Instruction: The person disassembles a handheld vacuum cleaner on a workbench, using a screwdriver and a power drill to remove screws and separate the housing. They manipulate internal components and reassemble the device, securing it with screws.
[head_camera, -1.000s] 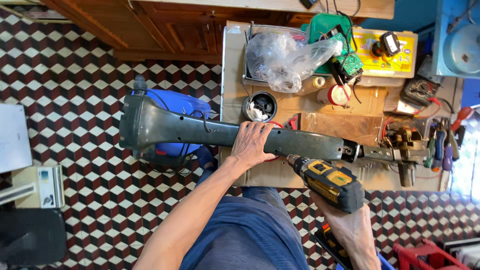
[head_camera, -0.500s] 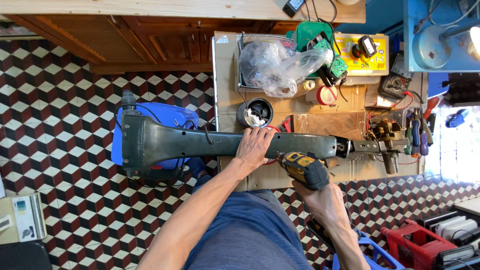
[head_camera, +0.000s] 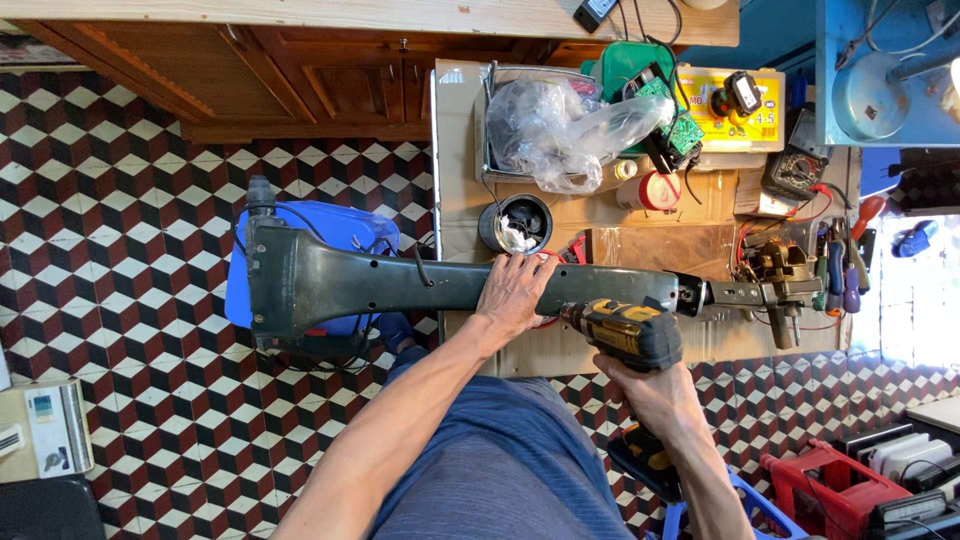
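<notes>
A long dark grey-green plastic housing (head_camera: 340, 282) lies across the workbench (head_camera: 610, 350), its wide end overhanging the floor to the left. My left hand (head_camera: 515, 291) presses flat on the housing's narrow middle. My right hand (head_camera: 655, 395) grips the handle of a yellow and black cordless drill (head_camera: 628, 335), whose tip touches the housing just right of my left hand. A metal shaft with a brass fitting (head_camera: 775, 283) sticks out of the housing's right end.
A blue container (head_camera: 325, 235) sits under the housing's wide end. On the bench: a black round tin (head_camera: 515, 222), a clear plastic bag (head_camera: 560, 125), a green circuit board (head_camera: 670, 110), a yellow box (head_camera: 730, 105), screwdrivers (head_camera: 835, 275). A red crate (head_camera: 825, 485) stands on the chequered floor.
The view has shifted, so the bench and housing sit slightly lower in frame. Both hands keep their hold; the drill stays against the housing.
</notes>
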